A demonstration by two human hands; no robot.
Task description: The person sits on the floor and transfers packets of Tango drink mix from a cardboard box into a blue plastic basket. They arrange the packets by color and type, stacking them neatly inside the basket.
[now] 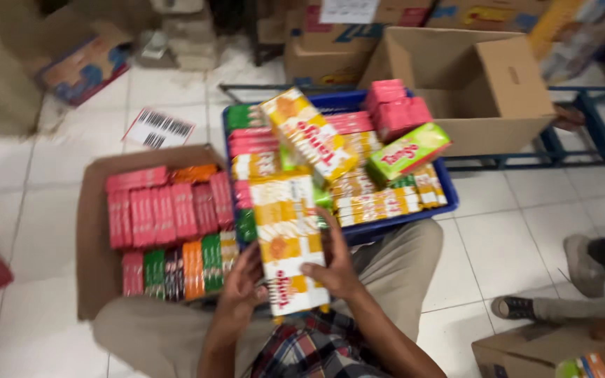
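Both hands, left hand (243,280) and right hand (330,266), clasp yellow wafer packs (285,241) by opposite edges, steadying them; blue crate (449,199) at one o'clock.

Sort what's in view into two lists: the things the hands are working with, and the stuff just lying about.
In hand:
left hand and right hand, both holding the stack of yellow-and-white packs
blue crate of mixed packs
cardboard box of red packs beside it

Lying about:
open empty carton
barcode sheet on the floor
another person's shoes
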